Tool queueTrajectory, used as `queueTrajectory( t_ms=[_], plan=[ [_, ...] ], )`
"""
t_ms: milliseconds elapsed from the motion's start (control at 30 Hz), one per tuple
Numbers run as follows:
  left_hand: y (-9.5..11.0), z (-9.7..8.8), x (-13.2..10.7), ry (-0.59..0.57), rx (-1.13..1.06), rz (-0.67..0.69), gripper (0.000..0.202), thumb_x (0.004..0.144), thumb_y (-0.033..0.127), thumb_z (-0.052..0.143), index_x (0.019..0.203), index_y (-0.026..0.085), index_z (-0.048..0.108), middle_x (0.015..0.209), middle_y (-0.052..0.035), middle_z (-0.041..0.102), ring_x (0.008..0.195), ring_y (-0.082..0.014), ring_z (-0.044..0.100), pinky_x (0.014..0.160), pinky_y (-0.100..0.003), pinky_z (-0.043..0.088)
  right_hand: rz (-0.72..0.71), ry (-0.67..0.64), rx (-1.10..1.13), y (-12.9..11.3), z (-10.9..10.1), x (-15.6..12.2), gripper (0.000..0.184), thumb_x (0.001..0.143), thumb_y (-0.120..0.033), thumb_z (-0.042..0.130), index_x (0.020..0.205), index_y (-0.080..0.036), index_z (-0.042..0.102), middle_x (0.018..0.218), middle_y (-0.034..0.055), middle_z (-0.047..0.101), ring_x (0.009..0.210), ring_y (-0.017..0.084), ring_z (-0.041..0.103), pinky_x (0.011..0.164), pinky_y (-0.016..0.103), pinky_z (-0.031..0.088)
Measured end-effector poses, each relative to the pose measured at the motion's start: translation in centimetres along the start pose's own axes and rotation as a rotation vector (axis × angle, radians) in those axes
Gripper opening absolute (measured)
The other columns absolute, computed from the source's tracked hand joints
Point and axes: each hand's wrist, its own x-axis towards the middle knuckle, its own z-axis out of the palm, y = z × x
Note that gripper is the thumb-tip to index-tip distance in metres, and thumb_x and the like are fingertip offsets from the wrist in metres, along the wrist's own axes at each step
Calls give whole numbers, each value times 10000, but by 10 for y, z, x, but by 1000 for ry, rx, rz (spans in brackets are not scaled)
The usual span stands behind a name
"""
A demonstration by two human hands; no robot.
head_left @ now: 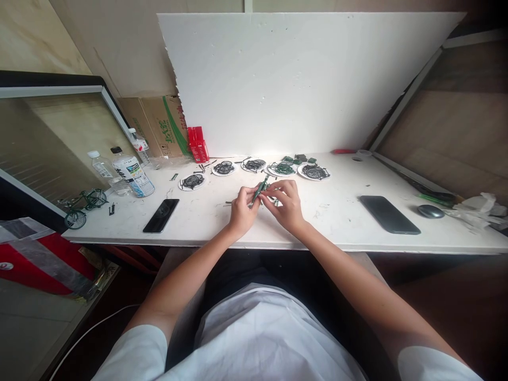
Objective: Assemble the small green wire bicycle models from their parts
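Note:
Near the middle of the table's front, my left hand [243, 212] pinches a small green model bicycle part [260, 189] between thumb and fingers. My right hand [289, 205] closes on the same piece from the other side, its thumb and index finger meeting at it. Fingers cover much of the part, so its full shape is hidden. Just beyond the hands sit white plates of small parts: a plate with green pieces [282, 168], a plate of dark wheel-like parts [313, 172] and several others. Little green bits lie on the table under the hands.
An assembled green model bicycle [85, 205] stands at the table's left end, near plastic bottles [133, 172]. A phone [161, 216] lies left, a larger dark phone-like slab [389, 214] and a mouse [431, 211] right. A white foam board [301, 79] rises behind.

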Motion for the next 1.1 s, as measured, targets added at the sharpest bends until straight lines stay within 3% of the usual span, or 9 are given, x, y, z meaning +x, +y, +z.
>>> queueTrajectory(
  t_ms=[200,567,767,1100],
  plan=[
    [-14,3,-4,-10,74,-24,229,971,159,709,1085,250,532,1119,-102,817,1041,-239,823,827,-324,665,2,-125,-87,9,5,-12,60,1043,-303,685,1086,-270,709,1085,115,715,1037,320,615,867,511,505],
    [-29,9,-6,-23,26,-90,234,975,199,715,1040,248,495,999,-88,809,897,-218,822,734,-299,626,88,-126,-10,15,17,-23,84,1076,-301,631,1006,-262,608,989,88,694,969,291,579,849,474,489],
    [-30,11,-8,-67,3,-90,206,1003,250,704,1068,244,508,1028,-99,818,963,-227,828,807,-321,639,138,-136,-20,15,19,-23,195,1103,-324,559,921,-255,569,901,72,642,895,275,534,812,453,457],
    [-27,10,-8,-89,19,-99,192,1002,224,696,1084,238,523,1075,-116,823,988,-232,828,828,-331,645,247,-193,69,15,21,-24,225,1142,-365,456,950,-266,520,896,63,601,888,275,530,799,446,449]
  ],
)
